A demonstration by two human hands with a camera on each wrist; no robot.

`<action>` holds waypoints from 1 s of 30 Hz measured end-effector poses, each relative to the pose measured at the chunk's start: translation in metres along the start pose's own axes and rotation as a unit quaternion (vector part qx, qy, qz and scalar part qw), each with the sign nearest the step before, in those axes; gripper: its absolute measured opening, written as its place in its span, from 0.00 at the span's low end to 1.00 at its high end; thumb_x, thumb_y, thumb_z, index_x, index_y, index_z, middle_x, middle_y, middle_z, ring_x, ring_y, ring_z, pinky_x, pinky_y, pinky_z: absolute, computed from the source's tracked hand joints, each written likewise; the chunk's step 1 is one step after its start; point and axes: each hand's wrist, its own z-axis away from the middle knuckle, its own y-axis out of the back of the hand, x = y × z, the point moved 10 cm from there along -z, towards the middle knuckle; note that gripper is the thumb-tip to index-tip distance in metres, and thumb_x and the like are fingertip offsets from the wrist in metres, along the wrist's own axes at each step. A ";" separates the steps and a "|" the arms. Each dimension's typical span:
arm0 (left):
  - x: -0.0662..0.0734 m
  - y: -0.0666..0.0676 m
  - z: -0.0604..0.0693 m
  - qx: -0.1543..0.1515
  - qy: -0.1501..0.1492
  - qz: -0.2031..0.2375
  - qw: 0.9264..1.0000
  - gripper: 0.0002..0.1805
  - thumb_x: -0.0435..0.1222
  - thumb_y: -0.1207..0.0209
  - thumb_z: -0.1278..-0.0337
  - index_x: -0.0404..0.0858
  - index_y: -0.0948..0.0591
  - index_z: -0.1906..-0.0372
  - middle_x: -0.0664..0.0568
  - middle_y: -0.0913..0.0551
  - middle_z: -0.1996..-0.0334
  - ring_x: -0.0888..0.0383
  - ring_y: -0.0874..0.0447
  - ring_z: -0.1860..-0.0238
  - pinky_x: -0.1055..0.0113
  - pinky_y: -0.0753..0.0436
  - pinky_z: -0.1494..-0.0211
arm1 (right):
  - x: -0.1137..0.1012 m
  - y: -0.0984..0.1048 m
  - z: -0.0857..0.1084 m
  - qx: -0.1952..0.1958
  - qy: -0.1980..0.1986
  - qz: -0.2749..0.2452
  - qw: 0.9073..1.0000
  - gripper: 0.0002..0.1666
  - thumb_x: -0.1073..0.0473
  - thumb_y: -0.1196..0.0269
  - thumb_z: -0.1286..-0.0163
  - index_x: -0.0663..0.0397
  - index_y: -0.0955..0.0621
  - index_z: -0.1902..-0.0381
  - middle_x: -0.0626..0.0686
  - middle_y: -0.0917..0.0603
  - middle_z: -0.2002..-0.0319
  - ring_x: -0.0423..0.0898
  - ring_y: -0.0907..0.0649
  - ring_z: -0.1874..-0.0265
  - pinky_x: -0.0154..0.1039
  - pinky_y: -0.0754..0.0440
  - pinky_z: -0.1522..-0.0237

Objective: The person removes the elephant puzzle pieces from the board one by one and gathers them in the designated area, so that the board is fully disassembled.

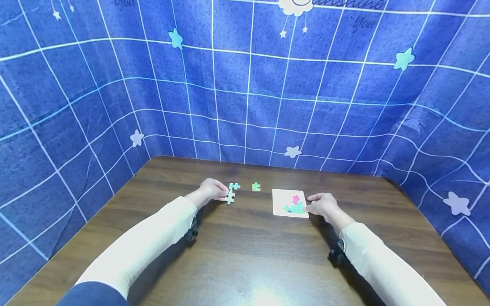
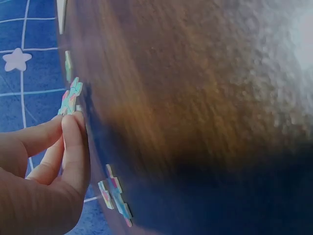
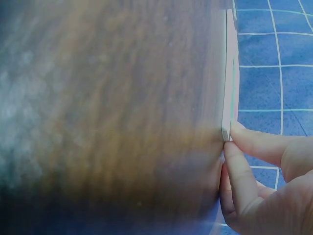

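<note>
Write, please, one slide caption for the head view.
Left hand pinching a puzzle piece, right hand holding a picture card at a brown table.

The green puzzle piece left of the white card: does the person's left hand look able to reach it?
Probably yes: the green puzzle piece lies uncovered on the table, near the left hand. But that hand pinches another piece, which it may need to release first.
</note>
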 end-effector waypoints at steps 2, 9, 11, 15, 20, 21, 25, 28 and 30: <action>0.000 0.001 0.000 0.009 -0.003 -0.026 1.000 0.09 0.18 0.38 0.51 0.20 0.18 0.62 0.42 0.16 0.72 0.63 0.20 0.79 0.72 0.12 0.66 | 0.000 -0.001 0.001 -0.002 -0.004 -0.006 1.000 0.29 0.66 0.26 0.51 0.66 0.20 0.49 0.60 0.16 0.58 0.47 0.19 0.60 0.36 0.20 0.52; -0.001 0.006 -0.004 0.042 -0.005 -0.111 0.993 0.06 0.21 0.36 0.52 0.25 0.15 0.66 0.40 0.16 0.65 0.64 0.20 0.81 0.72 0.12 0.66 | 0.001 -0.001 0.002 -0.002 -0.017 -0.019 1.000 0.29 0.67 0.26 0.52 0.67 0.20 0.50 0.60 0.16 0.58 0.45 0.19 0.61 0.31 0.17 0.57; 0.000 0.006 -0.005 0.041 -0.005 -0.127 0.991 0.06 0.22 0.36 0.52 0.26 0.15 0.66 0.38 0.15 0.63 0.64 0.19 0.81 0.72 0.12 0.67 | 0.001 -0.001 0.002 -0.003 -0.020 -0.024 1.000 0.29 0.68 0.26 0.52 0.67 0.20 0.50 0.61 0.16 0.57 0.44 0.19 0.62 0.29 0.16 0.59; 0.001 0.005 -0.006 0.038 -0.004 -0.140 0.989 0.05 0.22 0.35 0.53 0.27 0.14 0.67 0.38 0.14 0.63 0.64 0.19 0.80 0.73 0.13 0.68 | 0.001 -0.002 0.001 -0.009 -0.025 -0.036 0.999 0.29 0.69 0.26 0.51 0.68 0.20 0.49 0.60 0.17 0.58 0.42 0.19 0.66 0.27 0.16 0.64; 0.002 0.006 -0.007 0.047 -0.002 -0.146 0.988 0.06 0.22 0.34 0.55 0.27 0.14 0.68 0.38 0.14 0.63 0.66 0.20 0.82 0.74 0.13 0.69 | 0.001 -0.005 0.001 -0.023 -0.031 -0.072 0.997 0.30 0.74 0.29 0.50 0.72 0.23 0.46 0.59 0.20 0.60 0.39 0.20 0.69 0.26 0.15 0.67; 0.002 0.006 -0.007 0.049 -0.001 -0.144 0.988 0.06 0.22 0.34 0.56 0.27 0.14 0.68 0.38 0.14 0.63 0.66 0.20 0.82 0.74 0.13 0.69 | 0.001 -0.005 0.001 -0.027 -0.032 -0.083 0.996 0.31 0.75 0.29 0.50 0.73 0.24 0.46 0.59 0.21 0.60 0.38 0.20 0.69 0.26 0.15 0.67; 0.001 0.006 -0.008 0.052 0.001 -0.141 0.989 0.06 0.21 0.34 0.57 0.27 0.14 0.69 0.38 0.14 0.63 0.66 0.21 0.82 0.74 0.13 0.69 | -0.001 -0.007 0.000 -0.039 -0.026 -0.106 0.993 0.32 0.78 0.31 0.49 0.76 0.26 0.44 0.63 0.24 0.56 0.39 0.21 0.67 0.28 0.14 0.66; 0.000 0.007 -0.009 0.052 0.005 -0.147 0.988 0.06 0.22 0.33 0.57 0.28 0.14 0.69 0.39 0.14 0.64 0.66 0.21 0.82 0.74 0.13 0.69 | -0.001 -0.007 0.000 -0.041 -0.022 -0.100 0.994 0.32 0.77 0.31 0.49 0.76 0.26 0.44 0.64 0.23 0.53 0.39 0.21 0.66 0.28 0.14 0.66; 0.000 0.007 -0.009 0.050 0.008 -0.148 0.988 0.06 0.22 0.33 0.57 0.29 0.14 0.69 0.40 0.13 0.65 0.66 0.22 0.83 0.74 0.13 0.69 | -0.001 -0.008 0.000 -0.045 -0.022 -0.099 0.994 0.32 0.78 0.32 0.49 0.76 0.26 0.43 0.65 0.23 0.52 0.40 0.22 0.65 0.28 0.14 0.65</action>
